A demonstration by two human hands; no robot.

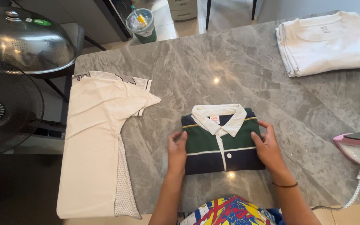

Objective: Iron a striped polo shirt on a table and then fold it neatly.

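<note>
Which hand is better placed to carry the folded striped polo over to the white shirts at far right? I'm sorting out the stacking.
Probably the right hand: it grips the folded polo's right edge, nearer the white shirts. The left hand is farther away.

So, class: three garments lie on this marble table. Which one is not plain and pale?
The folded striped polo shirt, held between the left hand and the right hand: green and navy bands, white collar. The cream shirt and white T-shirt are plain.
</note>
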